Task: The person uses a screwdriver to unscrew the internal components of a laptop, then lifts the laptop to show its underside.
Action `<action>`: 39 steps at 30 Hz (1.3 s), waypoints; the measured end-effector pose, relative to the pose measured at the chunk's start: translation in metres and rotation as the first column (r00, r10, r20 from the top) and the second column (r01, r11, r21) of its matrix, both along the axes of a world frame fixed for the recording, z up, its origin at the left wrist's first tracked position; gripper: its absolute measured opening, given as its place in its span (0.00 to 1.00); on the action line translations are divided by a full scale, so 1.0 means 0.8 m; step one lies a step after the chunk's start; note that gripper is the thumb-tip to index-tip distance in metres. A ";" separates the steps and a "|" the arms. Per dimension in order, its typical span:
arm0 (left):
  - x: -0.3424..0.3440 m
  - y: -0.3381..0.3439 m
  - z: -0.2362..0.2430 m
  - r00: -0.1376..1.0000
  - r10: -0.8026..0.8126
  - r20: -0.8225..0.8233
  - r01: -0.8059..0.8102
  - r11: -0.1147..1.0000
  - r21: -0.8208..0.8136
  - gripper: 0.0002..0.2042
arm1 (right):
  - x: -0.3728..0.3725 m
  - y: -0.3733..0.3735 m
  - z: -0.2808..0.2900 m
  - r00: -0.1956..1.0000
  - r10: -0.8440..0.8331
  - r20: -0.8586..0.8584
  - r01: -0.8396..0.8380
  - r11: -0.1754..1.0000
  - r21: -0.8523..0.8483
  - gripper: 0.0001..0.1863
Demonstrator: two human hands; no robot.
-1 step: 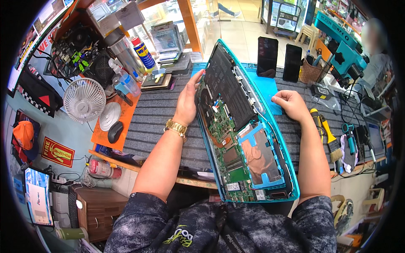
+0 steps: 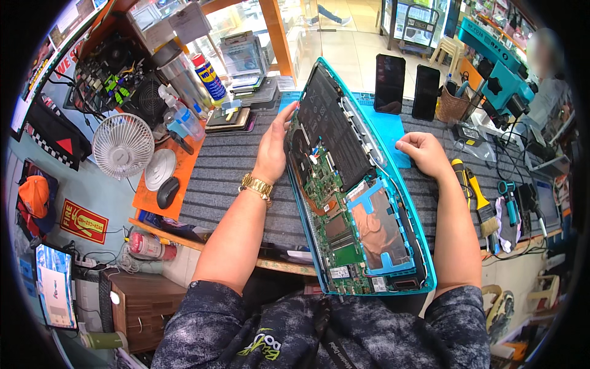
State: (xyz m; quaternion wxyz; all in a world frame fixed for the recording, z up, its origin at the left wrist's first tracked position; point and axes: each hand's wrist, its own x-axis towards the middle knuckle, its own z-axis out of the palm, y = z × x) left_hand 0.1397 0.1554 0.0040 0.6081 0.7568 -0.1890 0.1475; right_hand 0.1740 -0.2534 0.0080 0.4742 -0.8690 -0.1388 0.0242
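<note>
An opened laptop (image 2: 344, 190) with a teal rim stands tilted on edge in front of me. Its inside faces me: a black battery (image 2: 338, 129), a green circuit board (image 2: 344, 253) and a copper-coloured drive plate in a blue frame (image 2: 376, 230). My left hand (image 2: 275, 144), below a gold watch (image 2: 255, 187), is closed around the laptop's left edge, fingertips hidden behind it. To the right, apart from the laptop, my right hand (image 2: 425, 155) is curled, thumb and forefinger pressed together over a blue mat (image 2: 393, 132). Whatever it may pinch is too small to see.
Two dark phones (image 2: 389, 83) stand behind the mat. On the right lie a brush (image 2: 482, 206), a yellow-handled tool (image 2: 460, 175) and a teal microscope (image 2: 501, 80). A white fan (image 2: 123, 145), a mouse (image 2: 168, 192) and a spray can (image 2: 209, 79) stand on the left.
</note>
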 end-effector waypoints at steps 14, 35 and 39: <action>0.012 0.002 -0.012 0.992 0.058 0.116 -0.055 0.998 -0.025 0.39 | 0.083 0.064 0.018 0.783 -0.417 0.462 0.508 0.857 -0.085 0.50; 0.003 0.007 0.002 0.977 0.098 0.188 -0.102 0.995 0.014 0.37 | 0.108 0.102 0.045 0.795 -0.472 0.381 0.392 0.879 0.270 0.37; 0.003 0.010 -0.002 0.977 0.115 0.181 -0.117 0.993 0.003 0.37 | 0.068 0.055 0.064 0.954 -0.124 -0.274 0.288 0.645 0.708 0.19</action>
